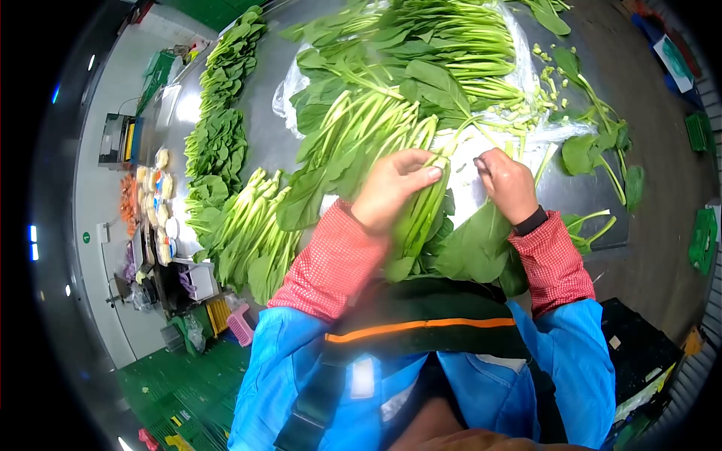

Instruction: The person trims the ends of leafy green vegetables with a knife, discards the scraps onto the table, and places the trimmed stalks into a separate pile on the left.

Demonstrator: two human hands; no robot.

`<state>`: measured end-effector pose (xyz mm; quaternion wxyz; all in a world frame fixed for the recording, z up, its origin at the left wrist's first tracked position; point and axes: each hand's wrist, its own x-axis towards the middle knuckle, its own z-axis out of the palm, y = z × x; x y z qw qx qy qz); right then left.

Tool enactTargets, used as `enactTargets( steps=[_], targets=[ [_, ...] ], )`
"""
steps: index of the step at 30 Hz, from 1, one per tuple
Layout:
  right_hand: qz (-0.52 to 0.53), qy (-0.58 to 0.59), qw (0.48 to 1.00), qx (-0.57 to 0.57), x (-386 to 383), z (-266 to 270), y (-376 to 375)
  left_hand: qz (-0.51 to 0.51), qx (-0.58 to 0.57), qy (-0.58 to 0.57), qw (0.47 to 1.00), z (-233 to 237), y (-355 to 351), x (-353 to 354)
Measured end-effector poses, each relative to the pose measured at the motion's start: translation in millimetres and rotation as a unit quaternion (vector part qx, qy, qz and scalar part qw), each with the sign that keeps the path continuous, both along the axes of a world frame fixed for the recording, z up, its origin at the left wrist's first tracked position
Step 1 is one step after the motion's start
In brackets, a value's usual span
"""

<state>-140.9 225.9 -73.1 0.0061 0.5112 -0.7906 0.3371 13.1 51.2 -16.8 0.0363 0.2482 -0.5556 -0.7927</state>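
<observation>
My left hand (398, 186) is closed around a bunch of leafy green stalks (429, 210), thumb across the stems and leaves hanging toward my apron. Close to its right, my right hand (510, 184) has its fingers pinched together. A small dark spot shows at its fingertips; what they hold is hidden. A broad green leaf (481, 244) lies below that hand, against its wrist. Between the hands a white board or sheet (468, 177) shows, with stalk ends at its upper edge. A large heap of greens (376, 120) lies just beyond my left hand.
Clear plastic (289, 94) lies under the far heap of greens (474, 45). Cut stem pieces (553, 86) are scattered at the right, near loose leafy stalks (602, 146). Bunched greens (222, 128) line the metal table's (274, 45) left side. Green crates (188, 391) stand lower left.
</observation>
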Motion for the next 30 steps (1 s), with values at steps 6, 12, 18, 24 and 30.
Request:
enactTargets(
  steps=[6,12,18,24,30],
  targets=[
    [0.015,-0.385,0.913,-0.132,16,11,1,-0.009,0.035,0.030,0.999,-13,14,-12],
    [-0.020,-0.542,0.836,-0.082,5,28,7,0.088,-0.420,-0.019,0.903,-29,11,-7],
    [0.061,-0.336,0.939,-0.029,12,48,-10,-0.066,-0.191,0.044,0.978,-26,20,-13],
    [0.064,-0.288,0.955,0.037,10,48,-13,-0.080,-0.286,-0.010,0.955,1,7,6],
    [-0.079,-0.018,0.995,0.064,-31,-9,-27,-0.034,-0.077,-0.063,0.994,3,-39,43]
  ],
)
